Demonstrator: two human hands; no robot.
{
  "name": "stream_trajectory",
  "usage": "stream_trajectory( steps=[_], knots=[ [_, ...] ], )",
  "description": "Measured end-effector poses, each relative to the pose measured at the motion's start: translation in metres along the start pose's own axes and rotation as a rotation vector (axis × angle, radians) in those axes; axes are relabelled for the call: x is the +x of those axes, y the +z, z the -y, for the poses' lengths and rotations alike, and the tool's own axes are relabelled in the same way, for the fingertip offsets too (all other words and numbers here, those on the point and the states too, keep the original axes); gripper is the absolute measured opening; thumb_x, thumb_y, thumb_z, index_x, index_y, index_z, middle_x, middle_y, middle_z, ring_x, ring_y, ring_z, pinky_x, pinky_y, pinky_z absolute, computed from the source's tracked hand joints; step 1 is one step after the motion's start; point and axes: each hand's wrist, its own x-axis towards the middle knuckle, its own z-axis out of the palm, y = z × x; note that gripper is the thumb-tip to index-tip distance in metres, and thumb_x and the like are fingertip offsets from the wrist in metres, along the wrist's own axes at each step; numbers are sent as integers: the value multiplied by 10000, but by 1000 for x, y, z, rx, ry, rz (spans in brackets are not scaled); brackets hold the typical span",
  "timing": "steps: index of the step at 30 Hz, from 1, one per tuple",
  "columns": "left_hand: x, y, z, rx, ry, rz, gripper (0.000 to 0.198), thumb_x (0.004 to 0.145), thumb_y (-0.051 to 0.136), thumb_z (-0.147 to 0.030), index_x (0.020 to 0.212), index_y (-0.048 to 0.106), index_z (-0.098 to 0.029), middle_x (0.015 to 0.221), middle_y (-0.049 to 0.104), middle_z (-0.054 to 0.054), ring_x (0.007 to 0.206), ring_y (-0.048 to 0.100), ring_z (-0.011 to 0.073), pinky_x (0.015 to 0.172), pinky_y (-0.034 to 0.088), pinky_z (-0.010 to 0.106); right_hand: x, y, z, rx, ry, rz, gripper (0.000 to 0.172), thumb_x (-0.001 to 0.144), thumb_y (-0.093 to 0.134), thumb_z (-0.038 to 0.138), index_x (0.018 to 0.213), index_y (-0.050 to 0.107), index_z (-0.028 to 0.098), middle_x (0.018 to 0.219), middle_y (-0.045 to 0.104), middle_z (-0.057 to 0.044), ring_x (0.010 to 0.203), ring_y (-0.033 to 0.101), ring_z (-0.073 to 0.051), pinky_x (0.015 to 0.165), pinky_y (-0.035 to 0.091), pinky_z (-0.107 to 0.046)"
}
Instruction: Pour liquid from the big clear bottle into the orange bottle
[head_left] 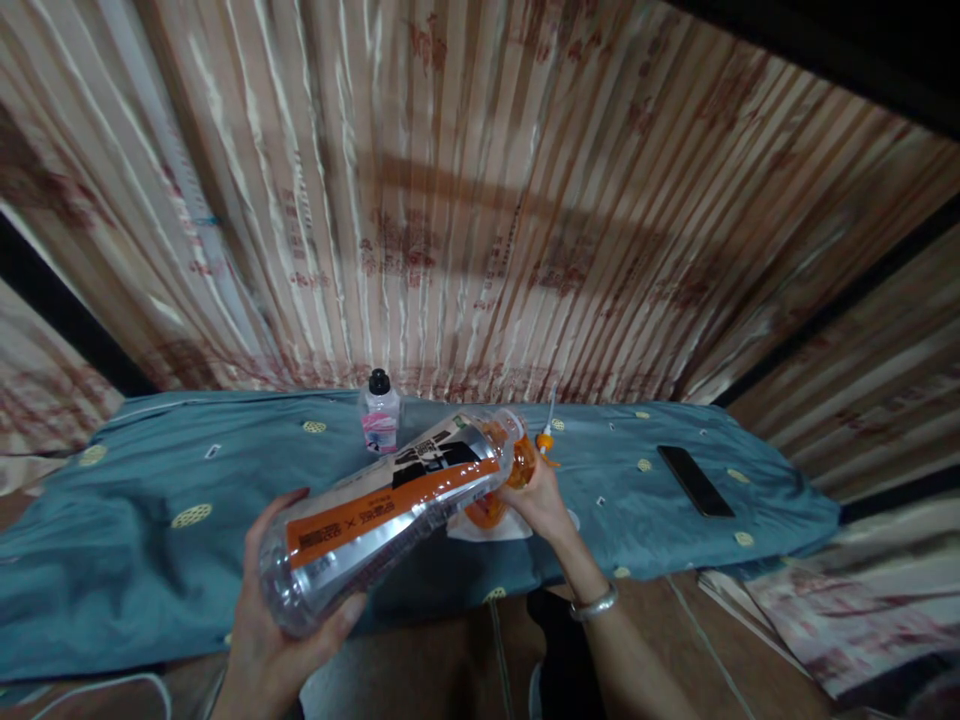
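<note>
A large clear bottle (390, 510) with an orange and silver label is tilted, its base low at the left and its neck up at the right. My left hand (281, 620) is wrapped round its base end. Beside the bottle's mouth, my right hand (536, 495) holds an orange translucent bottle (521, 462) by its upper part. White paper or cloth (491, 530) lies under the orange bottle. Just beyond my right hand, an orange pump top (545, 440) with a thin pale tube rests on the teal cloth.
Behind the large bottle stands a small clear bottle (381, 415) with a black cap and pink label. A black phone (695, 481) lies at the right on the teal patterned cloth (615, 530). Patterned curtains (450, 200) hang behind, with dark bars at both sides.
</note>
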Motion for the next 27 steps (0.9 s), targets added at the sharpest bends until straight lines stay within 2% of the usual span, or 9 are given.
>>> stream_trajectory(
  steps=[4,8,12,16,21,27],
  knots=[
    [0,1,-1,-23,-11,5,1009,807,979,-781,1625,647,-292,1365,860,115,1170,902,425,1070,770,579,0,0,0,-3,-1,1,662,609,1142,446,1139,777,288,1143,947,-56,1087,906,-345,1044,742,-473],
    [0,1,-4,-35,-35,-9,1009,777,992,-757,1610,653,-298,1421,845,121,1221,890,436,1115,757,593,-1,0,2,19,6,6,690,606,1139,452,1175,786,283,1176,950,-69,1124,906,-355,1031,741,-467],
    [1,1,-7,-44,-57,17,1008,797,985,-750,1619,630,-289,1366,867,125,1201,897,437,1125,752,609,-2,1,5,31,23,-9,690,589,1154,457,1150,791,286,1165,956,-68,1130,908,-364,1054,740,-485],
    [1,2,-7,-24,-44,-7,964,789,980,-755,1582,661,-309,1450,842,157,1243,878,475,1161,739,665,-1,0,6,33,25,-2,686,586,1158,449,1139,786,289,1155,955,-64,1119,909,-366,1044,746,-488],
    [-1,3,-6,-45,-56,-3,963,808,976,-714,1606,650,-287,1326,874,136,1184,897,458,1124,760,637,-1,0,5,16,23,16,671,617,1143,459,1153,777,289,1160,945,-70,1117,906,-362,1040,743,-485],
    [-2,4,-6,-40,-53,-7,941,814,972,-724,1593,656,-302,1389,855,136,1220,897,474,1195,730,676,-1,1,5,42,48,-1,691,573,1156,468,1115,765,291,1139,951,-63,1083,913,-355,1040,739,-482]
  ],
)
